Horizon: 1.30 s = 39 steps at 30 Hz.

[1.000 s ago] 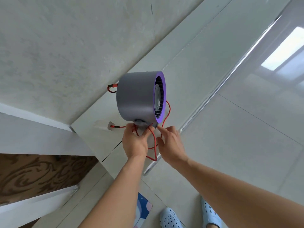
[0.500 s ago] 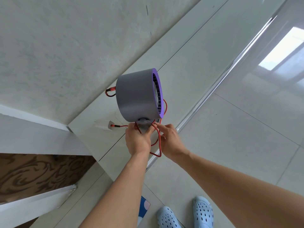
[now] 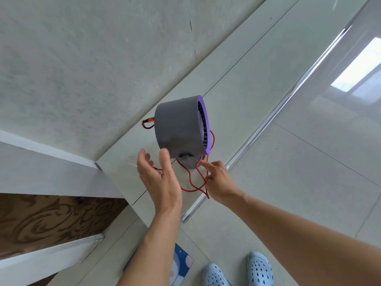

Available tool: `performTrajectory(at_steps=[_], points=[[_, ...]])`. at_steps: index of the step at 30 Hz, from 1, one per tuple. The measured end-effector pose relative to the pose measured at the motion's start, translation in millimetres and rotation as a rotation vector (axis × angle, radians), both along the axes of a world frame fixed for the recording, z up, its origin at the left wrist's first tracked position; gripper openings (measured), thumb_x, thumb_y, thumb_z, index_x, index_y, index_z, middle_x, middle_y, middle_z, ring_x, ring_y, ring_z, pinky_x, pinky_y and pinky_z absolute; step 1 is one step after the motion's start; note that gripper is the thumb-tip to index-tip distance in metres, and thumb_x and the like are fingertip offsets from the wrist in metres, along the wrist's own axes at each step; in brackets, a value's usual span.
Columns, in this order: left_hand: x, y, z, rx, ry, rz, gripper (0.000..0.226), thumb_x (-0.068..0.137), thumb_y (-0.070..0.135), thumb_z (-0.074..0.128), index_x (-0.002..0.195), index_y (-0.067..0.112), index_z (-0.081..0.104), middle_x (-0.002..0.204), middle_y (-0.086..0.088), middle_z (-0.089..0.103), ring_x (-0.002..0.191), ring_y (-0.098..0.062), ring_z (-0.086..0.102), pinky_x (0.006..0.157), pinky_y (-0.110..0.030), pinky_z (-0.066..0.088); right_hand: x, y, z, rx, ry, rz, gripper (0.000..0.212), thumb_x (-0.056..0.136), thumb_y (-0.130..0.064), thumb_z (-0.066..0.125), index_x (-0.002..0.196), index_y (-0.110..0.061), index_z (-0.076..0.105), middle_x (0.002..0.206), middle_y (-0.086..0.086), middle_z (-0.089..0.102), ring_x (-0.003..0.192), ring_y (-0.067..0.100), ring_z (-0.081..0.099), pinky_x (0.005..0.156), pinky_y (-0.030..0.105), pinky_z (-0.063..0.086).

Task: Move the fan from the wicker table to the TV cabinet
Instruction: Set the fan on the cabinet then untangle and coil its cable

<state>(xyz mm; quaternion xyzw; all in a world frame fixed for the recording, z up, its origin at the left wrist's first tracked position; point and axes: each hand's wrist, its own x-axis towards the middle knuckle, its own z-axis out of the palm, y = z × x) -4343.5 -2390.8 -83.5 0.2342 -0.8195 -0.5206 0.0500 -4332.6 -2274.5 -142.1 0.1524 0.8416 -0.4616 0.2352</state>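
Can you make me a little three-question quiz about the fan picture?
1. What colour is the ring on the fan?
2. True or false: the left hand is gripping the fan.
3. The red cable lies A) on the cabinet top, B) on the floor by the blue shoes.

Key: 1. Purple. 2. False, it is open beside the fan. 3. A.

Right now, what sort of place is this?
Probably a room in a home: a small desk fan stands on a pale, glossy cabinet top against a plastered wall, with polished floor tiles below.
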Motion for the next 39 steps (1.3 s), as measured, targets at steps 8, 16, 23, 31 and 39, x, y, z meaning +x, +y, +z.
performTrajectory(at_steps=[8, 16, 23, 31, 39], points=[[-25, 32, 25, -0.086, 0.016, -0.151, 0.122, 0.054, 0.058, 0.083, 0.149, 0.017, 0.018, 0.140, -0.003, 0.039, 0.122, -0.010, 0.035, 0.097, -0.027, 0.035, -1, 0, 6, 0.056, -0.010, 0.039, 0.062, 0.093, 0.001, 0.037, 0.148, -0.027, 0.038, 0.137, 0.005, 0.039, 0.130, 0.025, 0.037, 0.104, 0.034, 0.042], [-32, 34, 21, -0.184, 0.016, -0.161, 0.123, 0.051, 0.060, 0.082, 0.147, 0.012, 0.022, 0.127, -0.004, 0.043, 0.116, -0.022, 0.048, 0.083, -0.027, 0.038, -3, 2, 10, 0.078, -0.025, 0.059, 0.064, 0.090, 0.002, 0.042, 0.147, -0.027, 0.039, 0.138, 0.005, 0.039, 0.131, 0.026, 0.036, 0.100, 0.037, 0.046], [-38, 25, 23, -0.103, -0.014, -0.151, 0.114, 0.050, 0.057, 0.084, 0.143, 0.014, 0.033, 0.128, -0.001, 0.051, 0.113, -0.017, 0.054, 0.088, -0.028, 0.048, -5, 3, 12, 0.083, -0.035, 0.051, 0.072, 0.081, 0.007, 0.043, 0.143, -0.029, 0.044, 0.137, 0.004, 0.041, 0.131, 0.026, 0.036, 0.100, 0.039, 0.046], [-39, 16, 23, 0.097, -0.037, -0.117, 0.102, 0.048, 0.050, 0.088, 0.134, 0.017, 0.043, 0.122, 0.004, 0.059, 0.106, -0.011, 0.061, 0.084, -0.023, 0.055, -5, 4, 13, 0.089, -0.041, 0.055, 0.069, 0.083, 0.006, 0.041, 0.141, -0.030, 0.046, 0.136, 0.005, 0.041, 0.131, 0.026, 0.034, 0.102, 0.038, 0.041], [-39, 11, 26, 0.203, -0.067, -0.108, 0.099, 0.048, 0.047, 0.089, 0.131, 0.016, 0.046, 0.116, 0.005, 0.062, 0.103, -0.011, 0.064, 0.088, -0.033, 0.057, -4, 4, 15, 0.102, -0.046, 0.057, 0.069, 0.081, 0.005, 0.038, 0.137, -0.034, 0.049, 0.135, 0.005, 0.041, 0.130, 0.027, 0.034, 0.103, 0.040, 0.040]])
